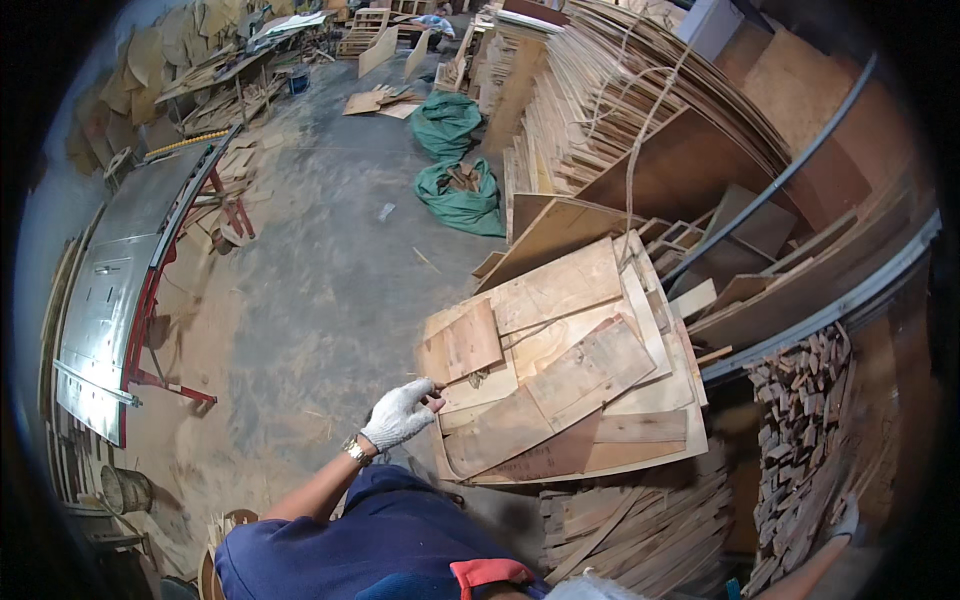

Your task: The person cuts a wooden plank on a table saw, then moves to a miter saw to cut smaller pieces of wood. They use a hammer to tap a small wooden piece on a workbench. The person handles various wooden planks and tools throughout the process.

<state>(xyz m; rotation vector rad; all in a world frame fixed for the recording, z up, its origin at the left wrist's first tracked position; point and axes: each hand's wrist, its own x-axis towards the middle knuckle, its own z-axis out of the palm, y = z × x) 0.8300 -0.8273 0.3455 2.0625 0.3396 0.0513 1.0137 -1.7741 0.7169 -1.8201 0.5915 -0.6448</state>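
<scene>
- A dusty grey concrete floor (320, 250) runs from the centre of the frame up toward the top.
- A tall, leaning stack of thin brown plywood sheets (580, 110) fills much of the upper right, with a pale rope across it.
- A long bench with a shiny grey metal top and red frame (120, 265) stands along the left side.
- A flat pile of pale tan plywood pieces (545, 350) lies right of centre; its pieces overlap at angles, several of them stained.
- A dense, upright-looking mass of short brown wooden sticks (795, 450) occupies the lower right.
- Long, thin, greyish-brown wooden slats (640, 520) lie at the lower edge, just below the plywood pile.
- Two bulging green fabric sacks (446, 125) sit at upper centre, the nearer one showing brown scraps in its mouth.
- A small rectangular reddish-tan plywood board (463, 343) rests on the pile's left part.
- The left hand (400, 412), in a white knit glove, is at the pile's left edge, fingers half curled; whether they grip or touch wood cannot be told.
- The right hand (848, 518), in a pale glove, is blurred beside the sticks; its fingers cannot be made out.
- A gold-and-silver metal wristwatch (355, 450) circles the left wrist.
</scene>
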